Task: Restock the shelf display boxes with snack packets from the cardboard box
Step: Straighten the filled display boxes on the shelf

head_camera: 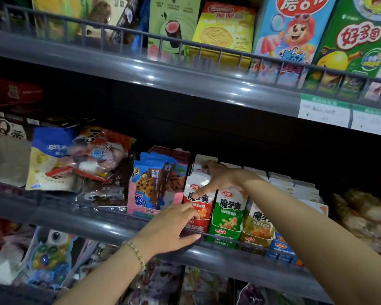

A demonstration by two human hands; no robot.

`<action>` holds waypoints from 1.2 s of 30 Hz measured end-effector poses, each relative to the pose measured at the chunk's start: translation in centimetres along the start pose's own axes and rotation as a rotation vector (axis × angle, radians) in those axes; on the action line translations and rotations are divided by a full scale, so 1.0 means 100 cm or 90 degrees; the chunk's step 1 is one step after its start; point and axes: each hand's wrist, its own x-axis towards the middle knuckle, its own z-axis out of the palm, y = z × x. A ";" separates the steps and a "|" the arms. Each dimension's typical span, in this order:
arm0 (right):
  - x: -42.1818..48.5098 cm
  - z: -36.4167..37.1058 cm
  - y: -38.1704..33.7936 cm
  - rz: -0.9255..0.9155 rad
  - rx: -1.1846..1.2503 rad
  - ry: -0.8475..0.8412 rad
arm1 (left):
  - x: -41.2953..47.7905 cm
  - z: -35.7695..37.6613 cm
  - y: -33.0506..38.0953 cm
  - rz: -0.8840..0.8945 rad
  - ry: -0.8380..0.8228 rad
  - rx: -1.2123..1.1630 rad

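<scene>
Two bare arms reach to the middle shelf point(110, 224). Nearest, the left grip point(174, 225), with a beaded bracelet point(136, 253) on its wrist, lies released: straight fingers rest on the front of the red display box point(198, 227) and the thumb runs along the shelf's rail beneath it. This looks like a bracing hold that keeps the box from sliding or tipping while it is loaded.

Just beyond, the right grip point(220, 180) grasps the red packets point(204, 205) standing in that box. Its thumb presses the front packet's face and its fingers curl over the tops further back, so the row is squeezed together. I judge this seats the packets upright and tight, facing forward.

The red box appears full. Beside it to the right, touching, stand a green display box point(224, 233) with green packets point(231, 203), then an olive display box point(256, 236), then a blue one point(280, 245) at the rail. Behind these run rows of white packet tops point(282, 181). To the left, a pink display box point(139, 208) holds blue cookie packets point(152, 183), with loose bags point(53, 159) further left.

Furthest away, the upper shelf point(185, 71) carries tall snack cartons behind a wire fence. The cardboard box that supplies the packets is not in view.
</scene>
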 end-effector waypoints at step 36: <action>-0.045 0.017 -0.010 -0.117 -0.053 0.213 | -0.006 0.007 0.009 -0.043 -0.032 0.054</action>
